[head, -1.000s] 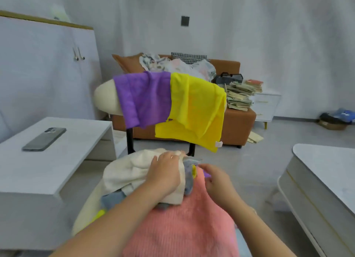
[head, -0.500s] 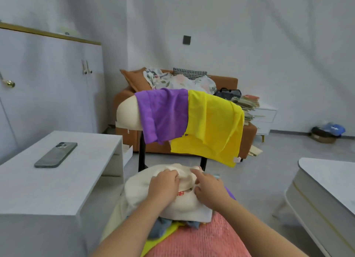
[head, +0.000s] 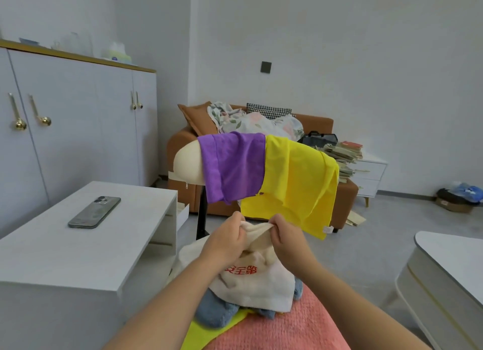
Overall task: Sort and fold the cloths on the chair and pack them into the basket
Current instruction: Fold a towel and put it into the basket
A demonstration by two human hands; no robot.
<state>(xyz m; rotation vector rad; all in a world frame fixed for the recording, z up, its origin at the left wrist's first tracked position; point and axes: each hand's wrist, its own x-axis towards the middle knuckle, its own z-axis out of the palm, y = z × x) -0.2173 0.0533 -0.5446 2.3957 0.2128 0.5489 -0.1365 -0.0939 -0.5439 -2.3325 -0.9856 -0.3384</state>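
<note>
A cream towel (head: 257,284) with red printed characters lies on top of the pile in front of me. My left hand (head: 226,241) and my right hand (head: 286,236) both pinch its upper edge, close together, and hold it raised. Under it lie a blue cloth (head: 217,313), a lime-yellow cloth (head: 206,332) and a pink knitted cloth (head: 282,331). Beyond my hands, a purple cloth (head: 232,170) and a yellow cloth (head: 295,185) hang over the cream backrest of the chair (head: 187,164). No basket is in view.
A white low table (head: 78,250) with a phone (head: 94,212) stands at the left. Another white table (head: 449,276) is at the right. Behind the chair is a brown sofa (head: 345,195) piled with bedding, a stack of books and a white drawer unit (head: 371,172). White cupboards line the left wall.
My right hand moved from the pink cloth onto the cream towel. Both hands gathered the towel's top edge and lifted it. The view tilted up.
</note>
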